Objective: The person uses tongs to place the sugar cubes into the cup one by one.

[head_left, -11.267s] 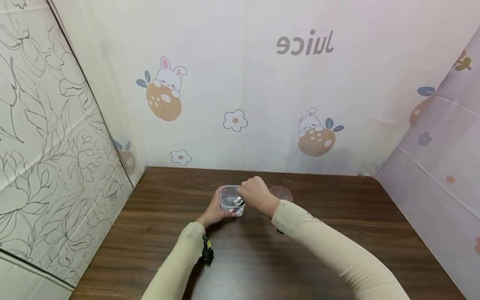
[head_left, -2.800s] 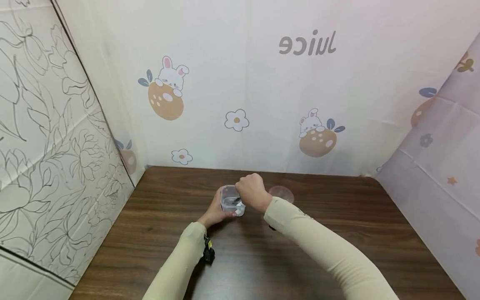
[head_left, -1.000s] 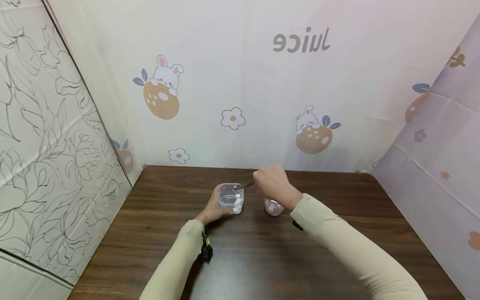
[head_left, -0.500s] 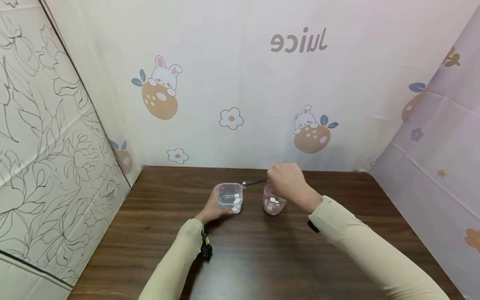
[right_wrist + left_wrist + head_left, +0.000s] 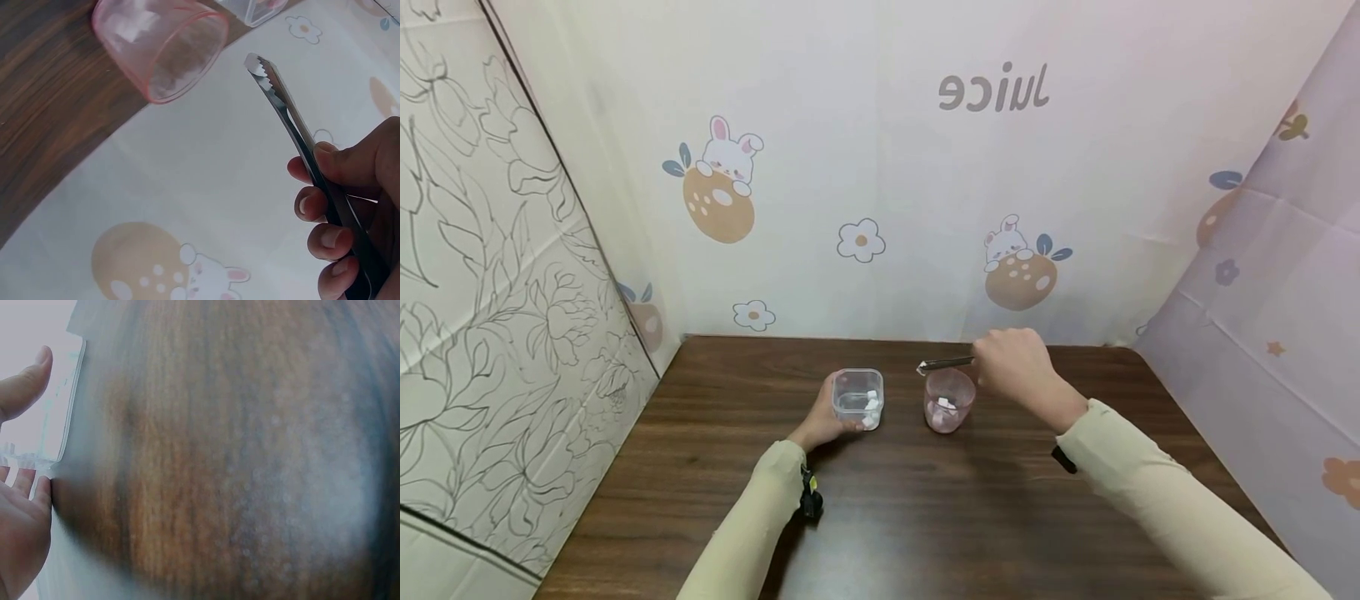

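My left hand [image 5: 822,419] grips a clear square plastic container [image 5: 848,410] on the table, thumb in front and fingers around its left side. Several white cubes [image 5: 871,400] lie in its right part. My right hand [image 5: 1018,364] holds metal tongs [image 5: 949,362] with its fingers curled round them. Their serrated tips pinch one small white cube [image 5: 253,64], seen in the right wrist view. The tips are above the left rim of a pink see-through cup [image 5: 951,387], which stands right of the container. More white cubes [image 5: 945,403] are inside the cup.
A dark wood-grain table [image 5: 880,517] carries everything. Behind it hangs a pale printed cloth [image 5: 880,167] with rabbits and flowers, close to the table's back edge. Patterned cloths also stand at the left and right sides.
My right hand has carried the tongs and white cube rightward, from above the container to the pink cup. The cup shows more fully now. My left hand stays on the container.
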The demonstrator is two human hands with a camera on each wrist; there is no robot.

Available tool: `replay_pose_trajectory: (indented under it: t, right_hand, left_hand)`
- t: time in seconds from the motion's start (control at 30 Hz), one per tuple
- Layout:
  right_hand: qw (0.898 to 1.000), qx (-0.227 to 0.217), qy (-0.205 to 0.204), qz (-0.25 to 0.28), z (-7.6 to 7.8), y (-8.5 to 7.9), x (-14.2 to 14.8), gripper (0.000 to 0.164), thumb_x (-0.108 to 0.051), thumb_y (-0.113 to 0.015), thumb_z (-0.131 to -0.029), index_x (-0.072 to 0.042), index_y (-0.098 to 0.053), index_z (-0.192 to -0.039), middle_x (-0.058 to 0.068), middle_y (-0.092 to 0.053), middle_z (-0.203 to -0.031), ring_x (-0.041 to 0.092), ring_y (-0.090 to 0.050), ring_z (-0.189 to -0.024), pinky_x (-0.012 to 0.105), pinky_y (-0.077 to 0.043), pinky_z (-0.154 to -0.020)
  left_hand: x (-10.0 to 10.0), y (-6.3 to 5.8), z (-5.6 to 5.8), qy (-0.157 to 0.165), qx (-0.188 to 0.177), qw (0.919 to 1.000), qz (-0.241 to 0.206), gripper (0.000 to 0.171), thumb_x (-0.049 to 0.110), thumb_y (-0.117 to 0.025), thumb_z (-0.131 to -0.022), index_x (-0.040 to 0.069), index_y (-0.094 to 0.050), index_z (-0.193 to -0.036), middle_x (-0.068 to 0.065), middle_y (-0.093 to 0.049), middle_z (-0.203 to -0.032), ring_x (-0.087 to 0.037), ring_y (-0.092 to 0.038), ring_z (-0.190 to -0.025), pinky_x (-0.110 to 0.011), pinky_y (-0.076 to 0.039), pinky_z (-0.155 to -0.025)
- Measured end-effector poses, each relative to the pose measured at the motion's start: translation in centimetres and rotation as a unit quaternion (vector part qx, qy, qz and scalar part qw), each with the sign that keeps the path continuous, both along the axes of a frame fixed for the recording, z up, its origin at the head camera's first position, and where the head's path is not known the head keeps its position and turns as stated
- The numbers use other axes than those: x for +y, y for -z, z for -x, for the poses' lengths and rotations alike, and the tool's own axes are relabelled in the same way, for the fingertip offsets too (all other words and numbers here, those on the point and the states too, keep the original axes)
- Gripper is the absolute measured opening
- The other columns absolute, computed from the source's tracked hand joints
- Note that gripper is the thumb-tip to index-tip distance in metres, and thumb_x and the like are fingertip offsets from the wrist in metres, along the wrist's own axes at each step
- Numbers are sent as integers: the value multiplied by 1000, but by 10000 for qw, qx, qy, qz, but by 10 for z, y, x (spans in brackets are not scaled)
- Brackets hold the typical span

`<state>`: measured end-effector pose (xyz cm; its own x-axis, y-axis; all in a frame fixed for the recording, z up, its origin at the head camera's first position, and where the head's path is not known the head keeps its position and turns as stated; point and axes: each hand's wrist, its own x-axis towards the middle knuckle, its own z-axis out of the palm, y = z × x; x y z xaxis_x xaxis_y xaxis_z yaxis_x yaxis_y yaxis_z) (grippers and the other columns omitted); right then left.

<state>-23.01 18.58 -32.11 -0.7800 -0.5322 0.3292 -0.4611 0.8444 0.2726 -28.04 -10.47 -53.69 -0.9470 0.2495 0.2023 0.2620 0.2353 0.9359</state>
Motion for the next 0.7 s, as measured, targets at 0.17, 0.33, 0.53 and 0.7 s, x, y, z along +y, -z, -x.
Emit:
replay_pose_trajectory:
  t: [0.17, 0.33, 0.53, 0.7]
  right_hand:
    - [9999, -114, 102, -71, -2, 4, 12, 42, -5, -67, -72, -19, -39, -45, -5, -30, -46, 12, -24, -46, 30, -27, -36]
    - [9998, -91, 80, -154, -4, 10, 21, 37, -9, -77, -70, -18, -48, -48, -4, -40, -46, 12, -31, -41, 31, -31, -35]
    - [9995, -61, -48, -320, -2, 23, 25, 39, -7, -78, -65, -18, -46, -47, -3, -43, -45, 11, -31, -41, 31, -32, -36]
    - [9987, 2, -126, -503, 2, 33, 24, 42, -7, -80, -57, -19, -41, -46, -6, -37, -44, 9, -25, -46, 29, -32, -36]
  left_hand:
    - [0, -2, -2, -15, -87, 10000, -4, 106, -8, -85, -56, 1, -24, -143, -26, -38, -137, -41, -39, -123, -51, -27, -106]
    - [-1, -4, -3, -37, -99, 9999, 31, 106, -8, -85, -56, 0, -24, -143, -26, -38, -136, -41, -39, -123, -51, -27, -106]
    - [-1, -3, -3, -59, 22, 10000, -70, 106, -9, -85, -56, -1, -24, -143, -28, -38, -136, -45, -37, -124, -55, -25, -106]
    - [0, -2, -2, -18, 50, 9999, -105, 106, -9, -85, -57, -1, -23, -143, -29, -37, -137, -46, -36, -124, -57, -23, -106]
